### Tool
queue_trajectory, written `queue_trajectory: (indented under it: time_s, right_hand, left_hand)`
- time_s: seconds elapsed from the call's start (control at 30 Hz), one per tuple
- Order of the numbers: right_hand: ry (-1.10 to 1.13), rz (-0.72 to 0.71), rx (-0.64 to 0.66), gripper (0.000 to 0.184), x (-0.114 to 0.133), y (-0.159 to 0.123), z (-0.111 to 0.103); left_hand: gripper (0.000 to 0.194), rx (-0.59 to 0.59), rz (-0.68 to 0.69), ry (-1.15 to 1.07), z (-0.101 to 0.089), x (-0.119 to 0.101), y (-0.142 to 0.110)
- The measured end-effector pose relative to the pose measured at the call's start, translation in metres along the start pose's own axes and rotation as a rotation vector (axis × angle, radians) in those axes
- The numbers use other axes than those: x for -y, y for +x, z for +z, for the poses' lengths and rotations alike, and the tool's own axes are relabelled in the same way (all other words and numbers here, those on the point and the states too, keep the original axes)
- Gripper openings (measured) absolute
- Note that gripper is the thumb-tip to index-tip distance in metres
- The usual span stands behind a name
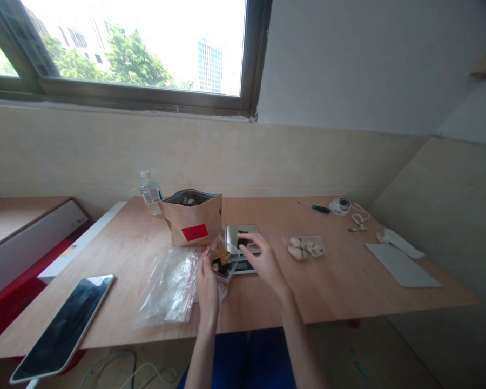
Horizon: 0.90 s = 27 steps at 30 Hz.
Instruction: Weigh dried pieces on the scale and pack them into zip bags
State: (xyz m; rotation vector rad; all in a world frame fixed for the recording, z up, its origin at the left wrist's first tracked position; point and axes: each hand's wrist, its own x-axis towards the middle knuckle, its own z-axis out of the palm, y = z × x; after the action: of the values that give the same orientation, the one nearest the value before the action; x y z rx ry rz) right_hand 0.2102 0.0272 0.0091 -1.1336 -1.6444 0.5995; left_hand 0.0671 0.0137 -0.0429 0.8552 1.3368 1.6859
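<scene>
My left hand pinches a small clear plastic bag holding brown and dark dried food pieces. My right hand hovers with fingers spread over a flat digital kitchen scale, partly hiding its platform. A dark piece seems to lie on that platform, beneath my fingers. Left of my hands lies a crumpled, larger clear zip bag. Behind them stands an open kraft paper pouch with a red label and dark contents.
A smartphone lies at the wooden table's front left. A water bottle stands behind the pouch. To the right are a clear tray of pale pieces, a screwdriver, a white cable and a grey sheet.
</scene>
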Motion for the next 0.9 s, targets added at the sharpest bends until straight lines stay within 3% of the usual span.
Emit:
queue_trajectory:
  time_s: [0.07,0.13,0.3,0.4,0.47,0.53,0.63,0.77,0.9]
  right_hand:
    - [0.048,-0.027,0.123,0.023,0.023,-0.005,0.002]
    - [0.082,-0.028,0.151,0.024,0.032,-0.007,0.004]
    - [0.128,0.110,0.022,0.028,0.014,-0.024,0.012]
    - [0.179,0.246,-0.024,0.050,0.003,-0.047,0.023]
    - [0.237,0.310,0.020,0.071,0.001,-0.062,0.033]
    - [0.324,0.339,0.079,0.080,0.002,-0.071,0.044]
    - [0.438,0.339,0.068,0.063,0.005,-0.072,0.055]
    - [0.429,0.319,-0.073,0.046,0.007,-0.064,0.052]
    - [0.416,0.319,-0.215,0.042,0.006,-0.063,0.038]
  left_hand:
    - [0.040,0.006,0.004,0.013,0.001,-0.002,0.000]
    - [0.041,0.008,0.010,0.025,0.001,-0.004,-0.001]
    - [0.041,-0.016,-0.019,0.053,0.000,-0.009,-0.004]
    - [0.041,-0.030,-0.003,0.034,0.002,-0.013,-0.008]
    - [0.040,-0.041,0.004,0.004,0.004,-0.016,-0.012]
    - [0.040,-0.055,0.013,-0.007,0.006,-0.018,-0.016]
    - [0.040,-0.006,0.013,-0.026,0.008,-0.023,-0.023]
    - [0.043,0.176,0.054,-0.080,0.006,-0.033,-0.028]
    - [0.038,0.163,0.208,0.087,0.000,-0.038,-0.022]
